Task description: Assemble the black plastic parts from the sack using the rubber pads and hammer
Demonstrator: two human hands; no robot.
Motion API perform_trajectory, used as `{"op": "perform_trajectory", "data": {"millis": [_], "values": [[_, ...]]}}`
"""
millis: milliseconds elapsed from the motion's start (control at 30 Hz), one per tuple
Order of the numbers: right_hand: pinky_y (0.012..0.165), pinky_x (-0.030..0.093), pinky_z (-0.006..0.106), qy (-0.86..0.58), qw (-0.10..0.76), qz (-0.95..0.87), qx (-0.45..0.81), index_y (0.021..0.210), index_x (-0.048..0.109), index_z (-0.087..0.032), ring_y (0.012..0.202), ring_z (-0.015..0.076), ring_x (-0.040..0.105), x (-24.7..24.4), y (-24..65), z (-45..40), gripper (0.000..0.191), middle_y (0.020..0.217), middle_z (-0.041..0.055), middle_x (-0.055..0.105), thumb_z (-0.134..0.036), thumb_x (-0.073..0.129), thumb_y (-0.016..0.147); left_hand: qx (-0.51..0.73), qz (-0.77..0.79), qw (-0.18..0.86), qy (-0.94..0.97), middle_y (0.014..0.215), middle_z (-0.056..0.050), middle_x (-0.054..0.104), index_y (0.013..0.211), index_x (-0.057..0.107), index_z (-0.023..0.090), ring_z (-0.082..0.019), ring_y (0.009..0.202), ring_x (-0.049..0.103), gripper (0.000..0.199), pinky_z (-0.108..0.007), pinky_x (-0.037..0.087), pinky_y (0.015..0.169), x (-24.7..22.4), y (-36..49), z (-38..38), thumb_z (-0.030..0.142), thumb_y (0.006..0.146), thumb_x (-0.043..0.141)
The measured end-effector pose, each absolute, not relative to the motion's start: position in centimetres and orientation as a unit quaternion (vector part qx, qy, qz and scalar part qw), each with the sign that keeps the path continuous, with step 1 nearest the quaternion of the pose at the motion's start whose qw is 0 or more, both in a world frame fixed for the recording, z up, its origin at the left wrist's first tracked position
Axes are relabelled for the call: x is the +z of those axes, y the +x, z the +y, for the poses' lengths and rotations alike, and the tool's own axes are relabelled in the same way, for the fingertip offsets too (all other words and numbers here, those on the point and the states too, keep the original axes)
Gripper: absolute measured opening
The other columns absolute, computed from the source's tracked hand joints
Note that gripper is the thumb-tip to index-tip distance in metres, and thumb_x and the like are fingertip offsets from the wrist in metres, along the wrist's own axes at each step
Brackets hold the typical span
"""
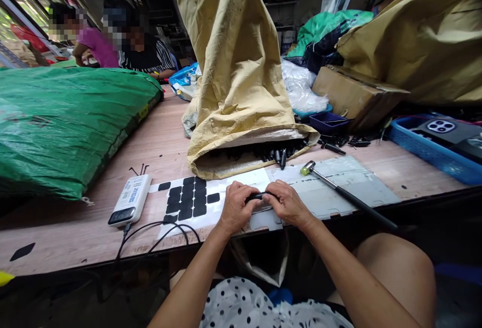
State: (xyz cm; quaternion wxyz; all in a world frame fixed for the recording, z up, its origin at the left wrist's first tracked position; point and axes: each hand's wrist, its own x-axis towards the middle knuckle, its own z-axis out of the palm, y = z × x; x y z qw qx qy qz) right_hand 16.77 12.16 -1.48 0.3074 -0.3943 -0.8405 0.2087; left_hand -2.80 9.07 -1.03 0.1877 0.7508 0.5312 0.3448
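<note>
Between my two hands, over the table's front edge, is a slim black pen-like piece (256, 196). My left hand (238, 205) is closed round its left end. With thumb and fingers my right hand (284, 201) pinches the other end. The fingers cover most of the piece, so its exact kind is hidden. Just beyond my hands lies the mouth of a tan woven sack (241, 92), where similar black pieces (282, 157) spill out. A hammer (339, 192) with a black handle rests on a grey sheet (361, 180) to the right.
Black rounded-square stickers (187, 198) on a white sheet lie left of my hands, beside a white power bank (130, 201) with cables. A green sack (68, 127) fills the left side. A blue tray (433, 152) and a cardboard box (350, 94) stand right. Two people sit behind.
</note>
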Motion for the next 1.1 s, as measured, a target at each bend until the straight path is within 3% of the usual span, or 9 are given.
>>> {"op": "perform_trajectory", "data": {"millis": [167,333,433,533,633,800,933,1000,1100], "values": [[0.070,0.038,0.032,-0.405,0.344,-0.810,0.248,0.076,0.056,-0.021,0.074,0.0176,0.049,-0.6,16.7,11.7,0.022,0.072,0.0016,0.055,-0.034,0.055,0.094,0.350,0.534,0.194,0.745,0.095,-0.002,0.073,0.103,0.071,0.025,-0.024,0.098,0.057,0.017,-0.042,0.042,0.093,-1.1,-2.9,9.3,0.027,0.086,0.069],[0.063,0.039,0.029,-0.430,0.511,-0.640,0.381,0.097,0.062,-0.020,0.068,0.0151,0.047,-1.0,17.5,11.9,0.027,0.077,0.0010,0.054,-0.045,0.051,0.096,0.338,0.514,0.169,0.770,0.095,-0.005,0.072,0.101,0.069,0.024,-0.025,0.096,0.058,0.013,-0.042,0.043,0.091,0.5,-2.5,8.0,0.026,0.089,0.065],[0.059,0.035,0.028,-0.435,0.588,-0.532,0.426,0.100,0.061,-0.020,0.062,0.0133,0.042,-1.9,18.0,12.5,0.031,0.071,-0.0017,0.048,-0.049,0.050,0.097,0.294,0.444,0.217,0.818,0.095,-0.007,0.072,0.105,0.068,0.023,-0.023,0.090,0.062,0.015,-0.037,0.047,0.084,1.8,-1.4,4.9,0.029,0.093,0.060],[0.058,0.035,0.028,-0.430,0.585,-0.524,0.445,0.098,0.062,-0.020,0.062,0.0130,0.042,-2.2,17.9,12.7,0.031,0.070,-0.0022,0.048,-0.050,0.054,0.095,0.205,0.417,0.288,0.837,0.089,-0.005,0.072,0.104,0.068,0.024,-0.021,0.083,0.066,0.017,-0.032,0.049,0.076,1.1,-0.1,1.5,0.034,0.093,0.059],[0.058,0.035,0.028,-0.433,0.567,-0.544,0.441,0.094,0.063,-0.020,0.061,0.0129,0.042,-1.8,17.7,12.6,0.031,0.068,-0.0024,0.047,-0.050,0.055,0.094,0.095,0.494,0.314,0.806,0.086,-0.005,0.074,0.096,0.069,0.025,-0.023,0.083,0.070,0.015,-0.032,0.051,0.073,-2.1,0.5,-0.5,0.036,0.090,0.062],[0.056,0.034,0.028,-0.443,0.556,-0.555,0.433,0.091,0.062,-0.019,0.059,0.0122,0.040,-1.3,17.6,12.4,0.032,0.067,-0.0029,0.046,-0.051,0.057,0.092,-0.006,0.578,0.337,0.743,0.105,-0.011,0.076,0.121,0.067,0.024,-0.031,0.099,0.072,0.034,-0.039,0.054,0.083,-5.1,0.5,-1.2,0.038,0.091,0.058],[0.056,0.035,0.027,-0.441,0.551,-0.562,0.432,0.090,0.062,-0.020,0.059,0.0119,0.040,-1.4,17.7,12.4,0.031,0.068,-0.0030,0.046,-0.050,0.057,0.093,0.062,0.486,0.399,0.776,0.091,-0.002,0.077,0.115,0.071,0.029,-0.023,0.083,0.071,0.032,-0.030,0.053,0.072,-0.8,0.7,0.1,0.042,0.086,0.068],[0.056,0.035,0.027,-0.443,0.547,-0.567,0.427,0.090,0.062,-0.020,0.059,0.0119,0.040,-1.5,17.7,12.4,0.031,0.068,-0.0029,0.046,-0.050,0.056,0.093,0.137,0.464,0.411,0.772,0.082,0.000,0.075,0.108,0.074,0.029,-0.018,0.072,0.068,0.026,-0.027,0.051,0.066,1.8,0.3,2.5,0.044,0.089,0.064],[0.055,0.035,0.027,-0.450,0.544,-0.569,0.422,0.089,0.062,-0.020,0.059,0.0122,0.040,-1.3,17.6,12.4,0.032,0.068,-0.0028,0.046,-0.051,0.057,0.093,0.288,0.564,0.286,0.719,0.091,-0.004,0.074,0.113,0.072,0.024,-0.019,0.075,0.066,0.029,-0.032,0.054,0.076,3.5,-1.1,8.7,0.039,0.090,0.062]]}}
